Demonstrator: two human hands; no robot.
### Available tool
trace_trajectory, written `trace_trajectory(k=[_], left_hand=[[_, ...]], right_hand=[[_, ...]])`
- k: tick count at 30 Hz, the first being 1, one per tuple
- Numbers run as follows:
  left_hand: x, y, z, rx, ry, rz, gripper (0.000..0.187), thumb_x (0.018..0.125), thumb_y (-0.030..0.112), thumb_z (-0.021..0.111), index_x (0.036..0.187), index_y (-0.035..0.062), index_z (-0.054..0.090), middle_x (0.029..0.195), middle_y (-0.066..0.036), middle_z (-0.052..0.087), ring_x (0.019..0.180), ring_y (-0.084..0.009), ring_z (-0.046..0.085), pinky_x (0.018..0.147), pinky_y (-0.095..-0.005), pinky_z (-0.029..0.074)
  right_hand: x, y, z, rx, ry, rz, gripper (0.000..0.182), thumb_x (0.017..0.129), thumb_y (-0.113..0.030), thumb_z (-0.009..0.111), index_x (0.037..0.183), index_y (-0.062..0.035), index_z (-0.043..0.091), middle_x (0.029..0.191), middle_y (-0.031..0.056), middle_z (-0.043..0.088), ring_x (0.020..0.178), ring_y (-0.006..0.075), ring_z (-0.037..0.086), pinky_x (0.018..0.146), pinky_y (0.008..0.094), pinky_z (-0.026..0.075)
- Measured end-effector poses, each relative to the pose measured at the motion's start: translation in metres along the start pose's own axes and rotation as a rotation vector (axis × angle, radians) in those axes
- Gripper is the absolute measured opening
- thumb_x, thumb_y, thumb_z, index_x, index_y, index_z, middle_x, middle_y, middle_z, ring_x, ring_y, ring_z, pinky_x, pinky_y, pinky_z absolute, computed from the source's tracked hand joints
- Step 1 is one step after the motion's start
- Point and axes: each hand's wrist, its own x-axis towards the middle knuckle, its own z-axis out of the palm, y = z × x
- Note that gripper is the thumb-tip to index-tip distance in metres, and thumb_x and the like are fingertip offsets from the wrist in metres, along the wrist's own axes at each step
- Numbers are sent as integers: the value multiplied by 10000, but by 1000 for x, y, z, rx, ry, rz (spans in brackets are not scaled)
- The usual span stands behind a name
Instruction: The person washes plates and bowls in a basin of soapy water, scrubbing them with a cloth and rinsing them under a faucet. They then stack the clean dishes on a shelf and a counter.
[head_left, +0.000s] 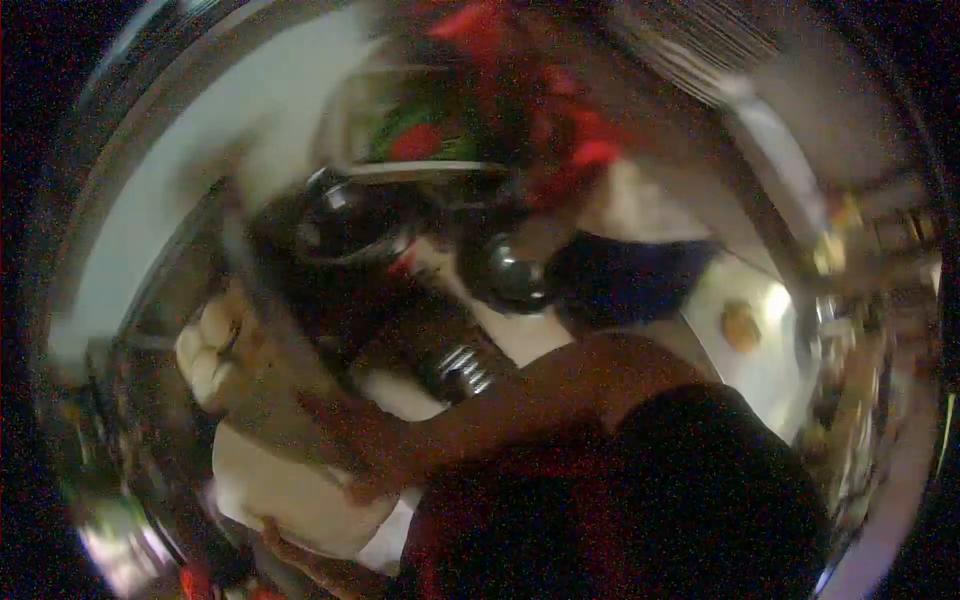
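The whole view is dim and smeared by motion. My right hand (365,445) reaches across from the right, its forearm bare below a dark sleeve. Its fingers are blurred at the upper edge of a pale, cream-coloured flat-sided thing (300,490), whose kind I cannot make out. At the lower left, my left hand (315,565) has a finger or thumb over the bottom edge of this pale thing and seems to grip it. Several whitish round things (210,350), egg-like in shape, lie just beyond it on the left.
Dark shiny rounded vessels, one a pot-like shape (350,215), stand ahead. Behind them is a blurred red and green patch (420,140). A dark blue thing (635,275) lies right of centre. Farther right, a white surface (755,365) bears a small brownish lump (741,326).
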Motion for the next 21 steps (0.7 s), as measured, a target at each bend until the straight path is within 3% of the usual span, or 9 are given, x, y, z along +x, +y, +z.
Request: trace_trajectory(k=[3, 9, 10, 12, 14, 16, 18, 19, 21], left_hand=[[7, -20, 53, 94, -256, -134, 465, 832, 307, 471, 1195, 22, 423, 1157, -139, 498, 1064, -274, 489, 906, -391, 408], [-60, -67, 186, 398, -787, -394, 465, 829, 301, 481, 1194, 20, 423, 1155, -139, 499, 1063, -272, 490, 906, -389, 407], [-83, -78, 212, 479, -880, -439, 465, 829, 300, 483, 1194, 19, 423, 1154, -139, 499, 1063, -271, 490, 906, -389, 407], [-141, -97, 258, 629, -1046, -506, 465, 828, 298, 486, 1194, 19, 422, 1154, -139, 499, 1062, -271, 490, 905, -388, 407], [-204, -125, 303, 762, -1204, -574, 465, 827, 296, 489, 1194, 18, 422, 1153, -139, 499, 1062, -270, 490, 905, -388, 407], [-271, -156, 345, 859, -1326, -676, 465, 826, 294, 493, 1193, 18, 422, 1152, -140, 499, 1061, -270, 490, 905, -387, 406], [-322, -190, 369, 718, -1307, -1018, 501, 773, 251, 577, 1178, -1, 423, 1117, -143, 507, 1040, -247, 495, 889, -377, 404], [-365, -194, 387, 722, -1446, -999, 520, 767, 262, 581, 1181, -9, 419, 1107, -144, 511, 1037, -245, 495, 888, -376, 404], [-451, -211, 420, 708, -1637, -1083, 536, 758, 266, 585, 1177, -26, 422, 1078, -142, 526, 1008, -241, 512, 873, -372, 414]], right_hand=[[-47, 10, -52, 382, -46, 191, 1119, 582, -493, 658, 1363, -2, 25, 1366, 245, 172, 1252, 406, 186, 1018, 454, 198], [-226, -11, -148, 718, 393, 181, 996, 676, -386, 631, 1365, 6, 28, 1407, 202, 111, 1300, 343, 107, 1050, 415, 131], [-263, -14, -160, 717, 476, 162, 976, 691, -369, 626, 1365, 8, 28, 1414, 195, 101, 1307, 332, 94, 1055, 409, 120], [-348, 55, -147, 252, 663, 122, 915, 730, -283, 597, 1369, 8, 12, 1432, 175, 49, 1322, 282, 32, 1064, 381, 66], [-428, 10, -174, 422, 741, 374, 959, 750, -347, 585, 1354, 38, -54, 1431, 209, -37, 1326, 291, -26, 1070, 350, 24], [-507, 14, -180, 397, 873, 431, 967, 733, -331, 587, 1351, 46, -54, 1431, 213, -24, 1327, 284, -20, 1072, 338, 37], [-555, -44, -196, 435, 1031, 649, 971, 716, -316, 597, 1357, 38, -41, 1431, 214, -2, 1329, 276, 1, 1072, 336, 45], [-586, -36, -190, 504, 1181, 544, 947, 679, -199, 598, 1392, -63, -10, 1433, 166, 49, 1323, 237, 46, 1065, 343, 83], [-643, -42, -189, 591, 1403, 576, 935, 656, -172, 595, 1381, -25, 22, 1393, 188, 170, 1283, 263, 192, 1043, 338, 185]])
